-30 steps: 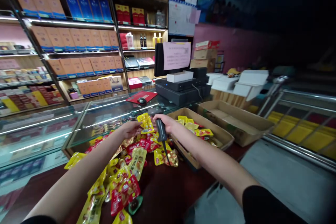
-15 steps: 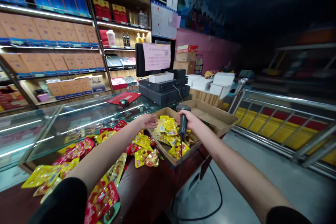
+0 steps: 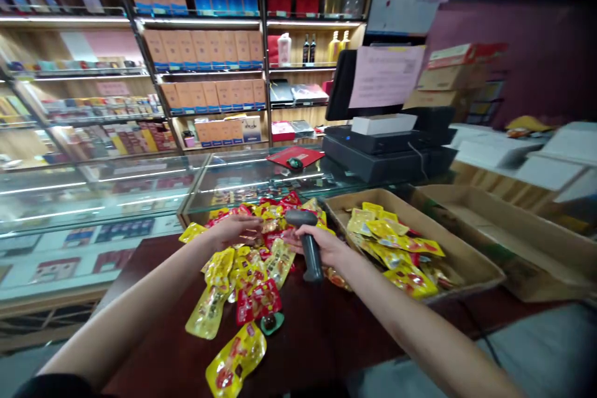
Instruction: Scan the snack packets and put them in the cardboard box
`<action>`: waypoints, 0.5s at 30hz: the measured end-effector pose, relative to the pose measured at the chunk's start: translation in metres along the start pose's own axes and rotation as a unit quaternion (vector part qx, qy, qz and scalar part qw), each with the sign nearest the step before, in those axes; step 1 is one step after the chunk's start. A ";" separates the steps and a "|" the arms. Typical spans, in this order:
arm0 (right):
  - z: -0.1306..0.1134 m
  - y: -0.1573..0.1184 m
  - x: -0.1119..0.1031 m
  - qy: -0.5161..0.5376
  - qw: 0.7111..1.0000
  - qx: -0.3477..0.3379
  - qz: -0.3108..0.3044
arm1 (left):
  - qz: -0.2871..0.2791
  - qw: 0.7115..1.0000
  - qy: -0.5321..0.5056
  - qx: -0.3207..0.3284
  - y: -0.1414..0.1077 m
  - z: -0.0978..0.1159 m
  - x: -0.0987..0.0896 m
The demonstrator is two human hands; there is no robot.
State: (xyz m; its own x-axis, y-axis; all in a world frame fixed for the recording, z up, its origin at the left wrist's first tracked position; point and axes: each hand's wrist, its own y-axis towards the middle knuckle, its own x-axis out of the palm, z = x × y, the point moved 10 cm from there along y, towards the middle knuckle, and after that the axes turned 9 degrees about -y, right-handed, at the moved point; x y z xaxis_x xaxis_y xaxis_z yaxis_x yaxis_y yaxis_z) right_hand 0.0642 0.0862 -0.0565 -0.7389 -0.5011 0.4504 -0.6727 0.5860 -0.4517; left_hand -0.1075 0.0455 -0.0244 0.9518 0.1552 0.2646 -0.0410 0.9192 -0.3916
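A glass display case [image 3: 107,199] runs behind a dark wooden counter [image 3: 321,348] in a shop, where the left hand [image 3: 231,230], fingers apart, sits over a heap of red-and-yellow snack packets [image 3: 247,273] (too many to count). The right hand [image 3: 321,245] clamps its fingers around 1 grey handheld barcode scanner [image 3: 308,245], just left of 2 cardboard trays [image 3: 459,249], the nearer one holding more packets.

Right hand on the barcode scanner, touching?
Touching. The head view shows the right hand wrapped around the grip of the barcode scanner, with no gap between them.
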 end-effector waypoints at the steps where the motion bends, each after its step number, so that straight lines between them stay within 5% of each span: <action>1: 0.011 0.006 0.012 -0.003 1.000 0.012 -0.015 | 0.002 1.000 0.005 0.015 -0.012 0.000 -0.012; 7: 0.065 0.030 0.067 -0.008 0.995 0.063 -0.081 | 0.061 0.995 0.024 0.070 -0.063 -0.019 -0.074; 12: 0.086 0.036 0.087 -0.019 0.994 0.068 -0.086 | 0.104 0.986 0.021 0.128 -0.086 -0.037 -0.098; 15: 0.090 0.036 0.095 -0.021 0.994 0.053 -0.098 | 0.190 0.965 0.057 0.173 -0.094 -0.044 -0.121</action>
State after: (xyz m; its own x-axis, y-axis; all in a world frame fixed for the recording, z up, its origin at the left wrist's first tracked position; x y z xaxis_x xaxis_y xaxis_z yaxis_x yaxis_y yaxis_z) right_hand -0.0334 0.0025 -0.0994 -0.5934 -0.6265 0.5053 -0.8019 0.4062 -0.4381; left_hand -0.2050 -0.0753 -0.0584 0.8747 0.4816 0.0543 -0.4731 0.8729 -0.1195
